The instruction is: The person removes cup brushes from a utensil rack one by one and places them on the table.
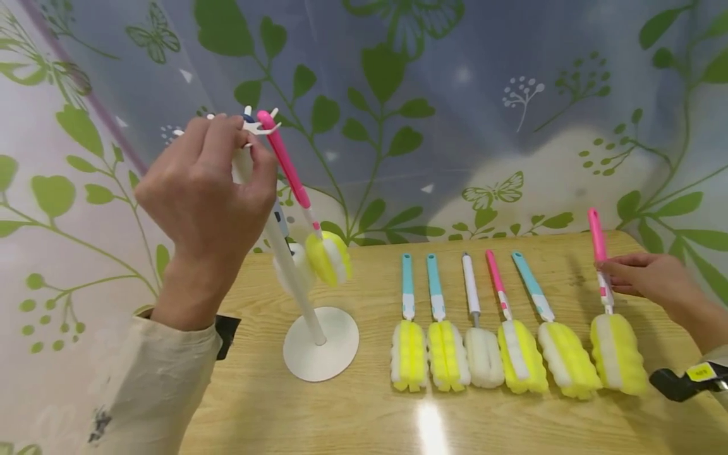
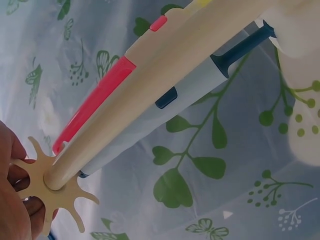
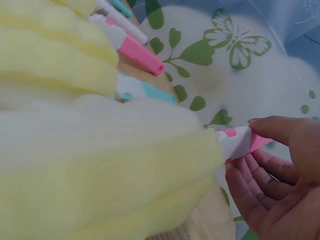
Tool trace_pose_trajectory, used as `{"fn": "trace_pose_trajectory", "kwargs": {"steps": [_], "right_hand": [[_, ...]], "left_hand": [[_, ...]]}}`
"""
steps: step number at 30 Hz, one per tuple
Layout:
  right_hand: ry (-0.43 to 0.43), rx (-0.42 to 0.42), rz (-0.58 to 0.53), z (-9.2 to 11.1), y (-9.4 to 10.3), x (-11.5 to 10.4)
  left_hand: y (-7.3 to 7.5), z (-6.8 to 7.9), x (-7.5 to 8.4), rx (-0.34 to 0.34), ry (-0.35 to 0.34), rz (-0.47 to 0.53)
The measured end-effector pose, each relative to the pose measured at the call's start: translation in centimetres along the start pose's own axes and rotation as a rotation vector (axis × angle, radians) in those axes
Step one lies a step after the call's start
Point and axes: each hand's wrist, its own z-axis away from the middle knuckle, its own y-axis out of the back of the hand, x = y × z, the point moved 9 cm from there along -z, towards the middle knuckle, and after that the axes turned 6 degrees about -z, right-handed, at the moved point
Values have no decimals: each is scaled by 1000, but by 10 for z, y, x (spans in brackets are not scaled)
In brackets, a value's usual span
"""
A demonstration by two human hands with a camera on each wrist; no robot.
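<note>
While your left hand [image 1: 207, 196] is raised at the top of the white drying stand [image 1: 296, 278], its fingers curl around the star-shaped hook crown [image 2: 52, 192] there, pinching it. A pink-handled sponge brush [image 1: 301, 202] hangs from that crown with its yellow-and-white head low beside the pole, and the left wrist view shows a second brush with a white, dark-blue-trimmed handle [image 2: 170, 95] hanging just behind the pole. The stand's round base rests on the wooden table [image 1: 364, 417], left of a row of brushes. Your right hand [image 1: 648, 278] sits at the right end of that row, thumb and fingers pinching the pink handle of the outermost sponge brush [image 1: 611, 316], whose yellow-and-white sponge head lies on the table with its handle tip pointing away from you. To its left lie five more brushes [image 1: 483, 328] side by side, sponge heads toward you: two teal-handled, one white, one pink, one teal. A leaf-and-butterfly curtain [image 1: 455, 95] hangs behind the table.
</note>
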Motion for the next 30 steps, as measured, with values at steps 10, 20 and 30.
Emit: {"fn": "trace_pose_trajectory", "kwargs": {"steps": [10,20,30], "right_hand": [[-51,-151,-3,-26,-35,17],[-84,-171,166,-31,-49,28],[-84,-204,173,-29,-55,31]], "left_hand": [[1,1,-1,6,-10,-10],[0,-1,1,4,-25,-19],[-1,1,-1,31,-28,-36]]}}
